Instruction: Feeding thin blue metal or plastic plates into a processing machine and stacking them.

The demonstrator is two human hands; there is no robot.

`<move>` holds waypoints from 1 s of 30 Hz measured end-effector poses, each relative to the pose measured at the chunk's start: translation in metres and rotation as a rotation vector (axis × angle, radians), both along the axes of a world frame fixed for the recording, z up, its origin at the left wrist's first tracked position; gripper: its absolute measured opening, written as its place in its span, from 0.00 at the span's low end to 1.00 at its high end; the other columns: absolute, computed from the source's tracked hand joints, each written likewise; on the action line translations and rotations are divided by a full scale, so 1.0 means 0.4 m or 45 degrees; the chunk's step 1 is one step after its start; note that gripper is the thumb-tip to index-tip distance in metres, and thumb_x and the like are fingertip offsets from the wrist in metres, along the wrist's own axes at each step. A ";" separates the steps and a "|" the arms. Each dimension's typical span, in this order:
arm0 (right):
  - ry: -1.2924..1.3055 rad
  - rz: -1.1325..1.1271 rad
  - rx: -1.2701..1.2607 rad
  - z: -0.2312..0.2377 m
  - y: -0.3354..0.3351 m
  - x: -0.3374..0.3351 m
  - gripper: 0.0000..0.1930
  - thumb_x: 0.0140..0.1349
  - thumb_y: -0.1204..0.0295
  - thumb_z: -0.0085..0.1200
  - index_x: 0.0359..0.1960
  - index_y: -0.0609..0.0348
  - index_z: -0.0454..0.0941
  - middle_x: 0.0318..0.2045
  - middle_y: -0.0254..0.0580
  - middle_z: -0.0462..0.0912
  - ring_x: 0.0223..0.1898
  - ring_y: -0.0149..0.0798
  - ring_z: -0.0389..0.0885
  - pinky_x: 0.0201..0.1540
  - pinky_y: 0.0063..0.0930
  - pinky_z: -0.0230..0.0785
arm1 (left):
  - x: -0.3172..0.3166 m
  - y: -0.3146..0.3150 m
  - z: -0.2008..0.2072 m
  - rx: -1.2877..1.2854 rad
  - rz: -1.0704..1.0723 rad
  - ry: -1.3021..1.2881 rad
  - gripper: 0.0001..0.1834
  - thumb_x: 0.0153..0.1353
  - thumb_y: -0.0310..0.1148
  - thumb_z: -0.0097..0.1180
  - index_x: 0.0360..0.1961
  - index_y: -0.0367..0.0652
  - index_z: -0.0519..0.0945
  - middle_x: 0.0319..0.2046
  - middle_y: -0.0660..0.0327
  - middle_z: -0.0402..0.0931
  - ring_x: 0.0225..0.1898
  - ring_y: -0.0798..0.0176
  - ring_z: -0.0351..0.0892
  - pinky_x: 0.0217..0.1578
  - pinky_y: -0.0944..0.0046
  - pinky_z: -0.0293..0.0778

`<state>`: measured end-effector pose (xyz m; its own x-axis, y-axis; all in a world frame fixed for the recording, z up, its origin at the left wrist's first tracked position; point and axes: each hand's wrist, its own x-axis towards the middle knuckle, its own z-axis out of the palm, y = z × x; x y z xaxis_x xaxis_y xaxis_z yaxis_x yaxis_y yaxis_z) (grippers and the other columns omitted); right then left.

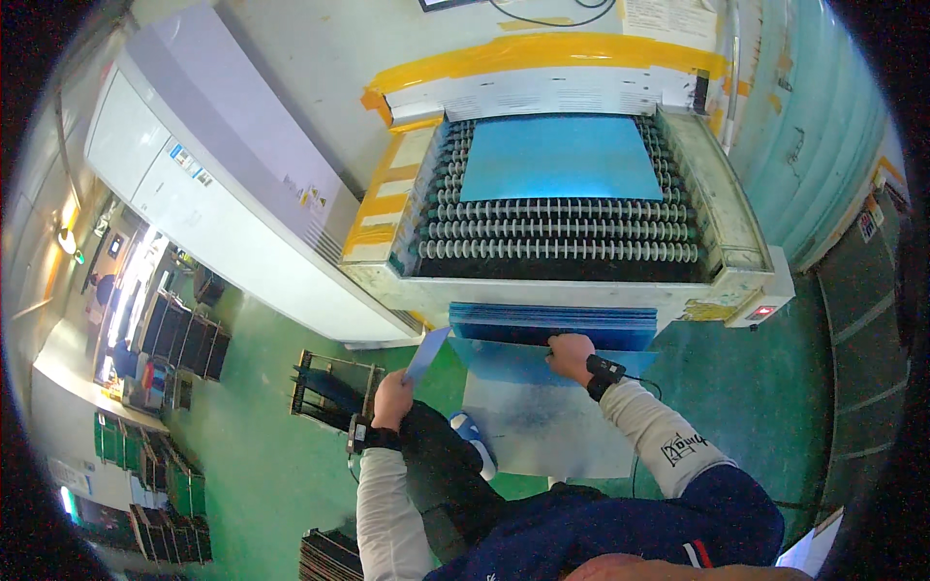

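Observation:
My left hand [392, 398] is closed round the lower end of a thin pale-blue sheet [427, 352], held up at a slant left of the stack. In front of the roller machine stands a stack of blue panels [552, 315], packed on edge. My right hand [570, 356] is closed at the upper edge of the front blue panel [504, 359], which leans away from the others; its fingertips are partly hidden. On the machine's rollers [557, 230] lies another flat blue panel [562, 160], apart from both hands.
A tall white cabinet [232, 203] stands left of the machine. A wire-frame rack [334, 389] sits on the green floor by my left hand. At the right front corner is a control box with a lit red switch [762, 312]. Dark panels [862, 320] line the right side.

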<state>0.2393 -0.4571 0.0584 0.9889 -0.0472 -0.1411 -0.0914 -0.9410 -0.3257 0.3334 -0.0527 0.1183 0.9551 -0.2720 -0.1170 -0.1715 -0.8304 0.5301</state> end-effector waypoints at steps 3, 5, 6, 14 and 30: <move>0.009 -0.003 0.002 0.008 0.005 0.001 0.13 0.56 0.60 0.59 0.35 0.57 0.83 0.33 0.50 0.86 0.39 0.54 0.85 0.42 0.49 0.77 | 0.010 0.013 -0.015 0.018 -0.002 0.010 0.18 0.62 0.37 0.49 0.49 0.41 0.81 0.44 0.42 0.79 0.48 0.37 0.77 0.49 0.45 0.72; 0.021 0.001 0.003 0.013 0.009 0.005 0.14 0.57 0.60 0.59 0.35 0.58 0.83 0.34 0.50 0.86 0.39 0.54 0.85 0.43 0.48 0.77 | 0.013 0.027 -0.026 0.037 -0.016 -0.016 0.18 0.63 0.37 0.49 0.49 0.41 0.81 0.44 0.42 0.80 0.48 0.37 0.77 0.49 0.45 0.72; 0.026 0.003 -0.002 0.015 0.008 0.004 0.14 0.57 0.60 0.59 0.35 0.58 0.83 0.34 0.50 0.86 0.39 0.53 0.85 0.43 0.48 0.78 | 0.012 0.021 -0.024 0.039 -0.030 -0.038 0.17 0.63 0.37 0.49 0.48 0.41 0.82 0.44 0.42 0.80 0.48 0.38 0.77 0.49 0.45 0.72; 0.048 -0.022 0.007 0.010 0.001 0.006 0.12 0.54 0.62 0.58 0.33 0.57 0.84 0.33 0.51 0.86 0.37 0.54 0.86 0.42 0.48 0.78 | -0.006 -0.021 0.030 0.082 -0.004 0.043 0.15 0.63 0.37 0.51 0.47 0.44 0.82 0.42 0.43 0.80 0.48 0.38 0.77 0.47 0.45 0.72; 0.061 -0.006 -0.004 -0.006 -0.004 0.017 0.15 0.55 0.58 0.59 0.34 0.58 0.82 0.33 0.51 0.85 0.39 0.54 0.84 0.42 0.48 0.76 | -0.013 -0.013 0.020 0.057 0.060 -0.046 0.16 0.64 0.36 0.51 0.51 0.45 0.81 0.47 0.47 0.80 0.50 0.40 0.77 0.50 0.47 0.72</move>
